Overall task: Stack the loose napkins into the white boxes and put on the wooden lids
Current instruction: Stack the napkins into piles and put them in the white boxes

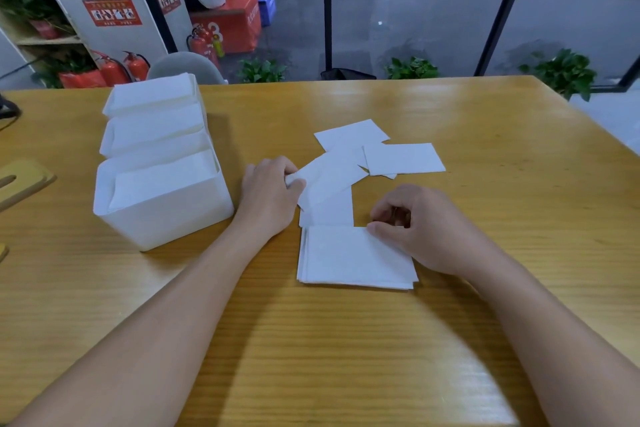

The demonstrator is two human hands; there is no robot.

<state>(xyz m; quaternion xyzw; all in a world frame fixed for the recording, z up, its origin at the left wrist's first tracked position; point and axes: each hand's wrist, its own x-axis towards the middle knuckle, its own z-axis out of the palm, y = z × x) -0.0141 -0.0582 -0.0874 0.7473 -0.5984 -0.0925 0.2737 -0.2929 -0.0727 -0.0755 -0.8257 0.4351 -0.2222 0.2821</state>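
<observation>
The left hand point(268, 196) pinches a thin, limp white paper napkin point(327, 180) by its corner; the right hand point(420, 230), fingers curled, pins the squared napkin pile point(353, 258) mid-table. Feather-light sheets probably lift best by edges.

Wooden table point(485, 135), grey floor point(398, 3) — potted plants point(561, 71)

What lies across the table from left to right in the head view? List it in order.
Light wooden lid at the table's left edge → row of white rectangular boxes holding napkins → left hand pinching a loose white napkin → right hand on the squared napkin stack.
</observation>
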